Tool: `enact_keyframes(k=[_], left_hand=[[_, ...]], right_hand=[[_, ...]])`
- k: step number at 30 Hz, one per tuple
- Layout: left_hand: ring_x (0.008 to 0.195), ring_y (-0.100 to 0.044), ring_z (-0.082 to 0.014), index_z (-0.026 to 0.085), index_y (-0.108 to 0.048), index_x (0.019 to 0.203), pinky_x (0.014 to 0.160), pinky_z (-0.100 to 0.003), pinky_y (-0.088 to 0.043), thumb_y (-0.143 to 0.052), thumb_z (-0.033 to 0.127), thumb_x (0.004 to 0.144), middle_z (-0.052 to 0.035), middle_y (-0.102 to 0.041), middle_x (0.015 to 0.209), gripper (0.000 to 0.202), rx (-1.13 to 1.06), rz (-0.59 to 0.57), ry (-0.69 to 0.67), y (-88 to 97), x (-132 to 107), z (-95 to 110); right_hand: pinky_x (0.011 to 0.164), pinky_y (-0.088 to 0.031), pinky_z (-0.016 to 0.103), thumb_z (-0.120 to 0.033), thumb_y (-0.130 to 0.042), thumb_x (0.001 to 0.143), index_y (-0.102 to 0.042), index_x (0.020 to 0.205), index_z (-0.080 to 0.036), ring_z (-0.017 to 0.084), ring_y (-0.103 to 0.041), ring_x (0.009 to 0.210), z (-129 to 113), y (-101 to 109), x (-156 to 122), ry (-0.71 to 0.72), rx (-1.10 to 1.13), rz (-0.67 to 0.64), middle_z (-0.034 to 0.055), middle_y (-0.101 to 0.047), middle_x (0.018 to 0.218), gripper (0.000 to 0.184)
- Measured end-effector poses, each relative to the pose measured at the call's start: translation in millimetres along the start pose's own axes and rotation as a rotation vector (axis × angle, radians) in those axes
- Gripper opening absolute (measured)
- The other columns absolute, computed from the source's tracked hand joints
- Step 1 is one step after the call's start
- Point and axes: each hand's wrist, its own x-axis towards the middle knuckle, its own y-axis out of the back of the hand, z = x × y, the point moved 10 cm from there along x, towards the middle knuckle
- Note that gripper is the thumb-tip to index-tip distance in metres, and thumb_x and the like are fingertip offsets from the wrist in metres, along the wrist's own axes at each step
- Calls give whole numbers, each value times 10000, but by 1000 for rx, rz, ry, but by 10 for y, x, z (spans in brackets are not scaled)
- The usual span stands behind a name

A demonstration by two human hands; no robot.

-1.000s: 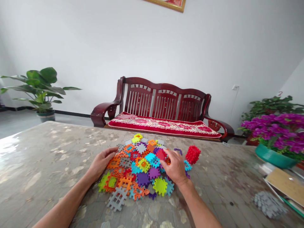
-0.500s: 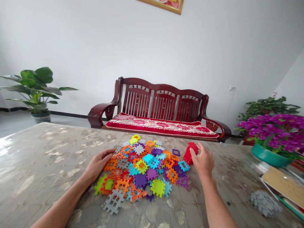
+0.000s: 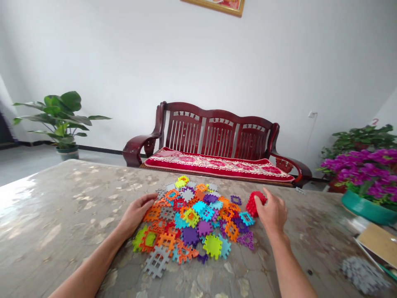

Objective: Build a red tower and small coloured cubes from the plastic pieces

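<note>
At nine o'clock of the pile (image 3: pixel 190 235), the left hand (image 3: pixel 135 212) is resting half-curled, its hold impossible to tell. At two o'clock, the right hand (image 3: pixel 274 211) is meeting the red stack (image 3: pixel 253 203), where light, even pressure would probably be steadying it best; the thumb is hiding its right side, leaving the grip unclear.

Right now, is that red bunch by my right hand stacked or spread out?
Stacked: the red pieces form one raised clump by your right hand, while the mixed pieces lie strewn alongside.
</note>
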Motion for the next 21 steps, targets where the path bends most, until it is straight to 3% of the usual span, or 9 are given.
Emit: enact_keyframes(k=[3,8,11,15,18,21], left_hand=[[925,-694,-271,172,-733,972,830,-349,-554,-747,617,542,-78,-765,1014,620,-21,-3,10,-26,-24,14],[927,-693,-270,163,-721,1009,837,-358,-548,-727,604,591,-85,-759,1028,608,-42,-30,-18,-65,-46,51],[943,-689,-276,155,-722,1011,848,-363,-545,-724,601,590,-94,-753,1058,613,-35,-52,-25,-97,-73,94],[928,-692,-283,140,-719,1025,829,-366,-551,-731,601,579,-105,-754,1048,642,-54,-68,-19,-126,-101,136],[936,-691,-285,141,-722,1028,833,-366,-550,-738,592,581,-103,-755,1044,636,-55,-61,-25,-118,-99,141],[950,-688,-282,145,-726,1015,852,-364,-544,-740,587,583,-97,-756,1044,617,-51,-61,-36,-114,-81,127]], right_hand=[[922,-412,418,-387,-513,828,-674,1152,-188,289,-565,1036,-332,-96,-93,120,134,-54,106,-705,1110,413],[972,-415,392,-318,-521,850,-693,1100,-216,244,-586,1070,-1084,-329,-472,374,318,-281,61,-705,1138,320],[988,-414,404,-277,-545,840,-705,1084,-240,245,-586,1084,-1312,-302,-609,438,350,-304,54,-708,1138,294],[988,-429,412,-275,-500,849,-721,1036,-213,246,-607,1050,-1197,-181,-507,368,390,-240,68,-725,1083,297],[959,-465,398,-299,-472,823,-723,1013,-192,243,-634,1023,-892,-160,-332,221,452,-206,82,-733,1054,333],[887,-511,353,-285,-453,785,-715,1042,-189,219,-675,949,-559,-280,-222,49,489,-272,74,-743,1031,379]])
